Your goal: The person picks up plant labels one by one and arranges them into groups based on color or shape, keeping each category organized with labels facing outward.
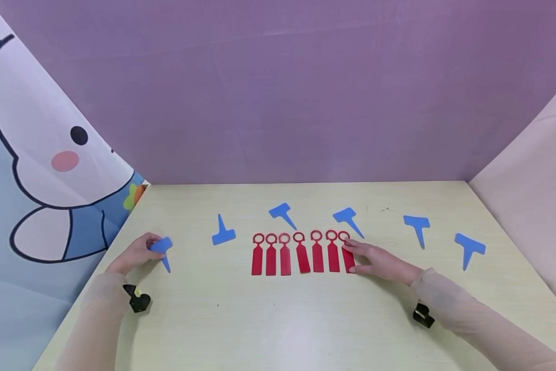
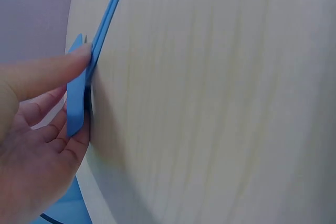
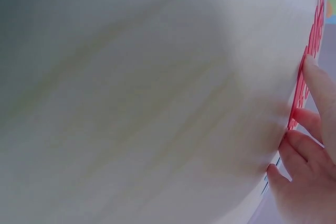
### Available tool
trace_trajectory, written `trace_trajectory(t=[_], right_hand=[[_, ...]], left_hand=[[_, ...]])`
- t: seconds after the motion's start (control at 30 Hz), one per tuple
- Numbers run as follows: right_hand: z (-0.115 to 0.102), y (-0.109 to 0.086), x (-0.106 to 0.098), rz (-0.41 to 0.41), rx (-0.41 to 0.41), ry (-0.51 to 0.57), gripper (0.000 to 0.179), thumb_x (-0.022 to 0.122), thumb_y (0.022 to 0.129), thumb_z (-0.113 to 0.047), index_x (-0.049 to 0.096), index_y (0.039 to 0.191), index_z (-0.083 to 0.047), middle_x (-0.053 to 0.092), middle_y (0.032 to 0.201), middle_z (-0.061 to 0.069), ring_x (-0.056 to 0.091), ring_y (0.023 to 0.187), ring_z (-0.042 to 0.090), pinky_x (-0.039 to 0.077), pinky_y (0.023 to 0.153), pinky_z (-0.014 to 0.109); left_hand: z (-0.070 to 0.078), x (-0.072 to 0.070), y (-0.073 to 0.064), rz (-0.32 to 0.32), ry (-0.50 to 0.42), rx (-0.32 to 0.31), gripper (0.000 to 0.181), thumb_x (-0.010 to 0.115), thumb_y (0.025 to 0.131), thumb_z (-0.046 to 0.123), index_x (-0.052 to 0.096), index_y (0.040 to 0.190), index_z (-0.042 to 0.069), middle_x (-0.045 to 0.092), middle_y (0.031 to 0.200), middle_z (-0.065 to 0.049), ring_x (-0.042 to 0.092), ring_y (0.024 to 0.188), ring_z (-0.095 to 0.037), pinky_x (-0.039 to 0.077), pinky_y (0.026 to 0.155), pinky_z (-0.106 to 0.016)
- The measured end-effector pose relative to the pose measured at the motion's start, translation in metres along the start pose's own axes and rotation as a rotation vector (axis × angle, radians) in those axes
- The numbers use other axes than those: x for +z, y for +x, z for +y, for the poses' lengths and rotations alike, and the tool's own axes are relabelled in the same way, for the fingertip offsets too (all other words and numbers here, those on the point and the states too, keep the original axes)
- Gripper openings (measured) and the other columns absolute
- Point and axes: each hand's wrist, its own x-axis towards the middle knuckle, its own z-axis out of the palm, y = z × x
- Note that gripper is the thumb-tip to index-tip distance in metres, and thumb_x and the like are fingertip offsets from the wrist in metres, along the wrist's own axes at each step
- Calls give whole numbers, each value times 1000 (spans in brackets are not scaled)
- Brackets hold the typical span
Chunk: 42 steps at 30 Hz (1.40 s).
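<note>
At the left of the table, my left hand (image 1: pixel 140 252) pinches a blue T-shaped plant label (image 1: pixel 162 246) by its wide head. In the left wrist view the thumb lies on one side of this label (image 2: pixel 76 100) and the fingers on the other, and its narrow stem points away. Several red tags with ring tops (image 1: pixel 284 257) lie in a row across the middle. My right hand (image 1: pixel 380 262) rests on the rightmost red tag (image 1: pixel 348 260), fingers near its ring and thumb by its lower end. The right wrist view shows thumb and fingertips touching that tag (image 3: pixel 298 90).
More blue T-shaped labels lie spread behind and beside the row: one left (image 1: pixel 223 234), two behind (image 1: pixel 281 211) and two at the right (image 1: pixel 468 247). A purple backdrop (image 1: pixel 278 103) stands along the table's far edge, with a cartoon-printed cloth (image 1: pixel 46 206) at left.
</note>
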Motion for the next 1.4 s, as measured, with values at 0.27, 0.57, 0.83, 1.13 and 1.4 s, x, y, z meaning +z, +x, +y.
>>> trace_trajectory(t=[0.27,0.57,0.83,1.13,1.4], right_hand=[[-1,0,0,0,-10,-1,62,67,77,-25,43,129,0,33,138,20,29,125,38,34,96,45],[0,0,0,-1,-9,-3,63,67,77,-26,43,130,-1,33,138,19,29,125,38,36,95,44],[0,0,0,0,-10,-5,62,67,78,-26,43,129,-1,32,138,19,29,125,38,34,96,45],[1,0,0,0,-7,-6,63,67,77,-27,43,130,-2,32,138,19,29,125,38,36,95,44],[-1,0,-1,-6,12,12,63,67,77,-27,43,130,-2,32,139,18,28,126,38,36,95,44]], left_hand=[[3,0,-2,68,2,3,36,46,88,0,38,118,-17,41,115,-35,41,103,-42,33,91,-53],[6,-1,-2,65,-32,27,34,39,90,0,41,120,-16,43,119,-34,41,109,-41,35,92,-50],[17,2,-5,9,-73,22,37,41,92,8,41,123,-12,41,125,-31,39,113,-40,34,94,-51],[32,10,-8,-16,-64,42,35,43,93,13,46,121,-7,48,121,-25,47,105,-30,39,90,-46],[41,17,-8,-25,-70,64,33,45,92,14,50,119,-4,51,118,-21,48,101,-27,41,87,-41]])
